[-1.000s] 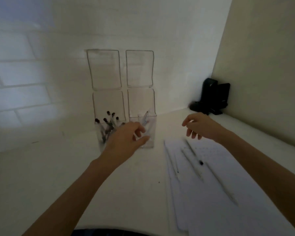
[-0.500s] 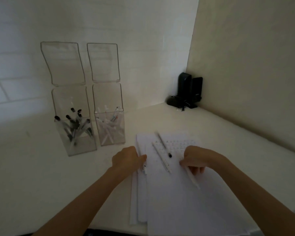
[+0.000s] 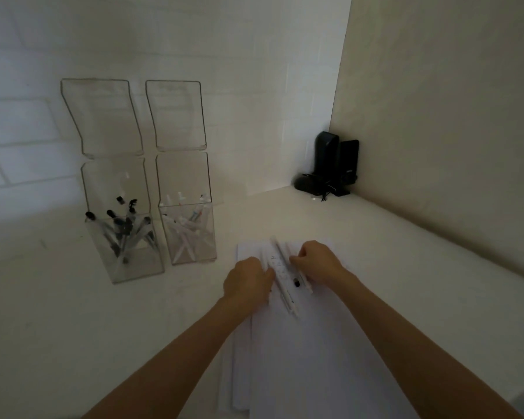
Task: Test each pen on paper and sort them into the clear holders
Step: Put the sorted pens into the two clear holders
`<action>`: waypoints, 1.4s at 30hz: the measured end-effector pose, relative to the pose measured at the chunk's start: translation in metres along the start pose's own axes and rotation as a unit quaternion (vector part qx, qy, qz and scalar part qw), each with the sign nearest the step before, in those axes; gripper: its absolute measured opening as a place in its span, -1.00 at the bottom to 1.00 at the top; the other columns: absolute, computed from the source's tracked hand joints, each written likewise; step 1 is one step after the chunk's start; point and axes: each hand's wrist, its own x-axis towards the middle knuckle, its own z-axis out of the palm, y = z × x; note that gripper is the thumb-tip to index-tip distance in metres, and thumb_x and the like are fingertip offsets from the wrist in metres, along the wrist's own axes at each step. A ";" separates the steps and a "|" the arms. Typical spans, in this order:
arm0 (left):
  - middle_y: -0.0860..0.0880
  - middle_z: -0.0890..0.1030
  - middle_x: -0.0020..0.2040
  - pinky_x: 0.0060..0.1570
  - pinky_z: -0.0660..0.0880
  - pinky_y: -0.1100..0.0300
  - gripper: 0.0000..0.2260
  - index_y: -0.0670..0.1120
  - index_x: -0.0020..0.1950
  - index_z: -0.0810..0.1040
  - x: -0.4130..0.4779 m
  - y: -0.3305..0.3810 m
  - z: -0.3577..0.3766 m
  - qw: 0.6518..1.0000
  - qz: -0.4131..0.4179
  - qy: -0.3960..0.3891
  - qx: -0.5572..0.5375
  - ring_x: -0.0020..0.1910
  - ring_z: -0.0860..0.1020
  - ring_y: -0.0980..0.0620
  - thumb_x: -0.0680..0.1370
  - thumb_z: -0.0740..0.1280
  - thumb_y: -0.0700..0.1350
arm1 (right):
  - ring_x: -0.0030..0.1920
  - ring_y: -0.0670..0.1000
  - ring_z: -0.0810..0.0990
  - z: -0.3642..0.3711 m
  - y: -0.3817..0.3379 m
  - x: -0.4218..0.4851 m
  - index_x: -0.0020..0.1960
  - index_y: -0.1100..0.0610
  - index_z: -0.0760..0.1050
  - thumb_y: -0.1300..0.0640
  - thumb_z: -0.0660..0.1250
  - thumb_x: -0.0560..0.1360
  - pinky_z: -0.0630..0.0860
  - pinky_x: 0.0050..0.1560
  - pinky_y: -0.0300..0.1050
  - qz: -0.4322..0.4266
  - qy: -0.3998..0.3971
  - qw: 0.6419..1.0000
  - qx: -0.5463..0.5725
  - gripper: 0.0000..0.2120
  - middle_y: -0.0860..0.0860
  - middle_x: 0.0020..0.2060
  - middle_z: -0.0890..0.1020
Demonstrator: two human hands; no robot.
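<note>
Left hand (image 3: pixel 248 282) knuckles up on paper (image 3: pixel 300 358), fingers curled against a loose white pen (image 3: pixel 287 297); whether it actually grips, cannot tell. Right hand (image 3: pixel 318 261) at its 2 o'clock, fingers curled round a second pen (image 3: pixel 308 287), end poking out by the wrist. Black-tipped pen (image 3: pixel 296 282) lies between the hands. At 10 o'clock on the bench (image 3: pixel 73 313): left holder (image 3: pixel 139 261) with black-capped pens, right holder (image 3: pixel 194 252) with white ones. Black device (image 3: pixel 330 167) at 1 o'clock, in the corner.

White desk (image 3: pixel 73 328), paper stack (image 3: pixel 315 364), two clear holders (image 3: pixel 191 237)
</note>
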 end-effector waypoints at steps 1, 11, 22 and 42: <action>-0.09 0.58 -0.14 -0.28 0.39 0.19 -0.62 -0.14 -0.13 0.49 -0.001 0.004 0.003 1.000 0.001 0.002 0.031 -0.16 0.56 -0.04 0.53 0.19 0.19 | -0.55 -0.03 0.26 -0.001 0.002 0.000 -0.48 0.10 0.20 0.14 0.27 0.50 0.20 -0.41 -0.18 0.000 0.003 1.000 0.012 -0.58 0.00 -0.58 0.28; -0.03 0.40 -0.34 -0.28 0.34 0.19 -0.68 -0.07 -0.32 0.27 -0.003 -0.001 -0.017 0.991 0.022 -0.127 0.039 -0.29 0.45 -0.03 0.59 0.11 0.02 | -0.53 -0.12 0.36 -0.009 -0.006 -0.026 -0.05 0.09 0.43 0.02 0.18 0.60 0.29 -0.51 -0.35 -0.083 0.072 0.983 0.147 -0.84 -0.02 -0.45 0.48; -0.08 0.44 -0.30 -0.51 0.28 0.23 -0.95 -0.09 -0.02 0.28 -0.028 -0.072 -0.166 0.967 -0.005 0.100 -0.233 -0.43 0.36 0.03 0.61 0.06 -0.14 | -0.38 -0.08 0.45 -0.023 -0.117 -0.042 -0.04 0.11 0.46 0.22 0.27 0.52 0.42 -0.37 -0.21 -0.253 0.118 0.915 0.292 -0.95 0.09 -0.31 0.56; 0.03 0.60 -0.18 -0.31 0.32 0.22 -0.78 -0.01 -0.10 0.61 0.033 -0.052 -0.259 0.959 0.067 0.147 0.235 -0.22 0.52 0.07 0.42 0.40 0.12 | -0.42 -0.13 0.50 -0.022 -0.198 0.021 0.20 0.20 0.41 0.02 0.30 0.52 0.36 -0.37 -0.26 -0.184 0.033 0.965 0.186 -0.66 0.12 -0.14 0.59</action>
